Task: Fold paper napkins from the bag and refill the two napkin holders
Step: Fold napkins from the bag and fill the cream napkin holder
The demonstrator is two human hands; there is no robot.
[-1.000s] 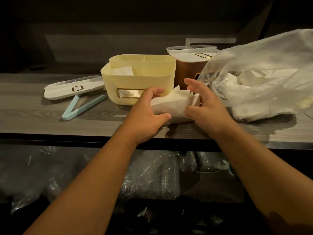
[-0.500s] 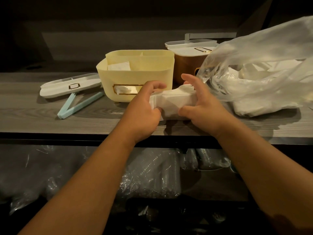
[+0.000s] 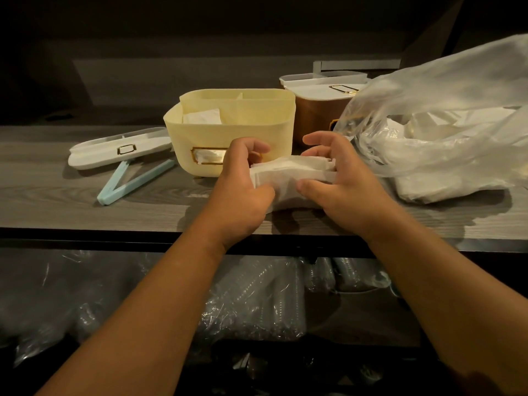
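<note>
Since a second ago the napkin stack [image 3: 291, 178] is being squeezed flatter and longer, so the fold is nearly shaped for loading. On the counter [image 3: 57, 207], toward its left edge, one white lid [image 3: 120, 151] and one blue clip [image 3: 134, 181] are lying. One open cream holder [image 3: 231, 130] is standing mid-counter. The left hand [image 3: 243, 184] and the right hand [image 3: 340, 181] are both gripping the stack near the front edge. One lidded brown holder [image 3: 314, 115] and one plastic bag [image 3: 445, 132] are sitting toward the right.

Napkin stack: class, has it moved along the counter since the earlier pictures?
No. The napkin stack stays before the yellow holder's right front corner, gripped by the left hand and right hand.
</note>
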